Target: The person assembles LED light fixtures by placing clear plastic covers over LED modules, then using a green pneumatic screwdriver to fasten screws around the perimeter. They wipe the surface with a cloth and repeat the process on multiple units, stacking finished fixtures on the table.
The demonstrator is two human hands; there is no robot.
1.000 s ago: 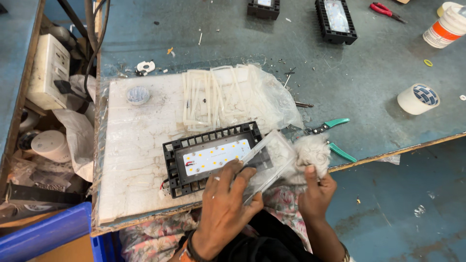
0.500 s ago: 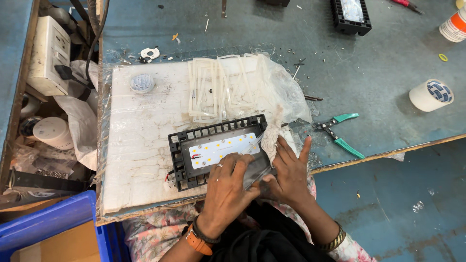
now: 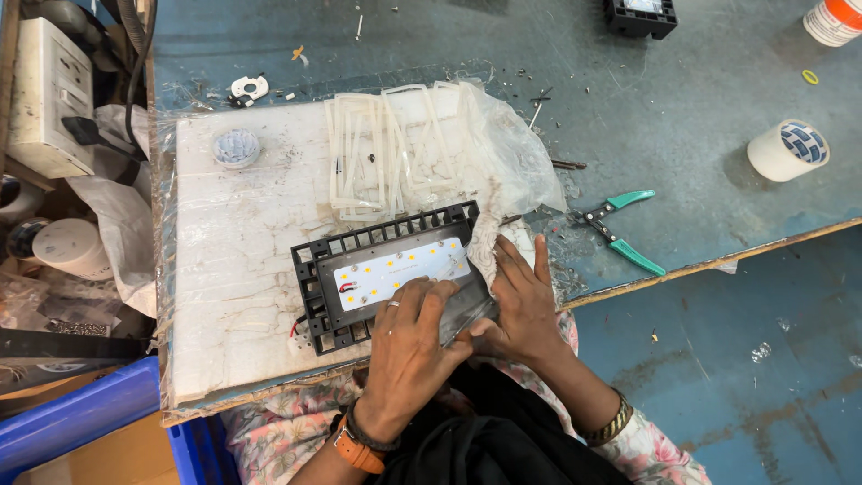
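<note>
A black ribbed lamp housing (image 3: pixel 386 274) lies on my white board (image 3: pixel 233 269), which rests on the blue-green bench (image 3: pixel 682 117). Inside the housing sits a white LED plate (image 3: pixel 400 267) dotted with yellow chips, with red wires at its left end. A clear glass pane (image 3: pixel 462 310) rests tilted over the housing's near right corner. Behind the housing a plastic bag (image 3: pixel 503 153) lies open, with a heap of white gasket frames (image 3: pixel 386 148) spilling from it. A small round dish (image 3: pixel 236 146) stands at the board's far left; I cannot tell what it holds.

My left hand (image 3: pixel 409 346) lies flat, fingers spread a little, its fingertips pressing on the pane and the plate's near edge. My right hand (image 3: pixel 521 301) is open too, fingers stretched forward just beside the housing's right end, thumb touching the pane's near corner. Neither hand is closed around anything.

Green-handled pliers (image 3: pixel 620 229) lie on the bench right of my hands, well short of a tape roll (image 3: pixel 788 150). A second black housing (image 3: pixel 639 13) sits at the far edge. A blue crate (image 3: pixel 81 418) stands below the bench at left.
</note>
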